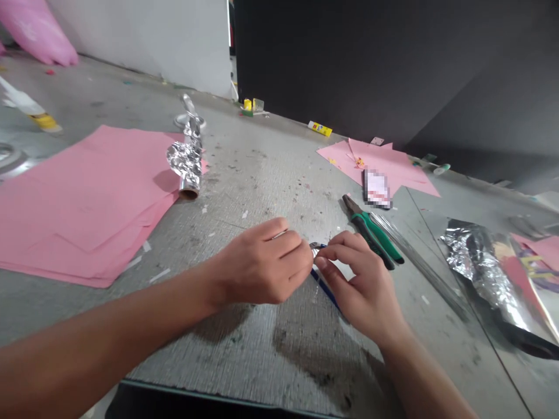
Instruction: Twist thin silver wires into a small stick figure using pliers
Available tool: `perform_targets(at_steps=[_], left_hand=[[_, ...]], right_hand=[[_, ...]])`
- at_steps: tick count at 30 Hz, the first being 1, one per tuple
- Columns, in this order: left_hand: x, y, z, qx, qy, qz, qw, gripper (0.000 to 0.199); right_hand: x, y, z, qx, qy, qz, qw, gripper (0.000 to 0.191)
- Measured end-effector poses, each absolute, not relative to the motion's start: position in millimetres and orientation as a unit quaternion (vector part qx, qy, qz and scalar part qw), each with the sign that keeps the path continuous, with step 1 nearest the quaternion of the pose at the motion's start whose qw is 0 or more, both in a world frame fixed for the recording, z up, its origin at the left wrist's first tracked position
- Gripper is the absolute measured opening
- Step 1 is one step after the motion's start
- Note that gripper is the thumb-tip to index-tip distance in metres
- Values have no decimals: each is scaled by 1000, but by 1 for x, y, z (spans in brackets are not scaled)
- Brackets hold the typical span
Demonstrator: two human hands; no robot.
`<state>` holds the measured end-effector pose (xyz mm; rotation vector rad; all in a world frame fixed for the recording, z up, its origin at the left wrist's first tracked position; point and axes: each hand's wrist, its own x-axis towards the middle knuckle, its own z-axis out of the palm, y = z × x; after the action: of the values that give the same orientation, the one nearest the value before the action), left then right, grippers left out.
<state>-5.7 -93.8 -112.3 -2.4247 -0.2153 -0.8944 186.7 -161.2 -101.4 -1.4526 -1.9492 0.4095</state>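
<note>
My left hand [273, 265] is closed above the middle of the table, its knuckles hiding most of what it holds; a thin metallic glint shows between two fingers. Close against it, my right hand [358, 276] pinches thumb to forefinger on something too small to name. Beneath and between the hands lies a tool with thin blue handles [325, 289], partly covered by the fingers. Pliers with green and black grips [378, 235] rest just beyond my right hand. Beside them stretches a bundle of thin straight metal wires [421, 265].
Pink paper sheets [87, 209] are stacked at left, with a crumpled foil roll [191, 154] at their edge. A phone-like object [378, 189] lies near more pink paper [410, 171]. Foil on black material [484, 273] sits at right. A yellow glue tube [320, 128] is by the dark panel.
</note>
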Motion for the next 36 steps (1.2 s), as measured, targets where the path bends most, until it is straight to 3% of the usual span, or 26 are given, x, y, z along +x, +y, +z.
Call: perform_targets(at_steps=[6,11,15,21,23,27,36], left_hand=[[-5,-88,-114,-893,-111,-351,258,6],[-5,-89,-115,-901,-146,-377,158,13],[-4,-88,-119,-911,-181,-370,38,15],[-1,-87,-118,-849,-319,-279,-316,24],[-2,-86,-116,-804,-380,-242,-389,27],[-6,-82,-108,-793,-394,-193,-423,31],[0,-93,-97,-693,-345,-272,-572,27]], right_hand=[[194,-159,-102,-525,-786,43,323,14],[196,-157,-107,-519,-807,-44,278,14],[197,-156,-112,-504,-806,-122,287,12],[195,-156,-113,-480,-794,-264,265,3],[194,-156,-113,-463,-799,-287,254,4],[194,-156,-115,-441,-795,-311,277,8],[197,-151,-119,-431,-765,-305,368,20]])
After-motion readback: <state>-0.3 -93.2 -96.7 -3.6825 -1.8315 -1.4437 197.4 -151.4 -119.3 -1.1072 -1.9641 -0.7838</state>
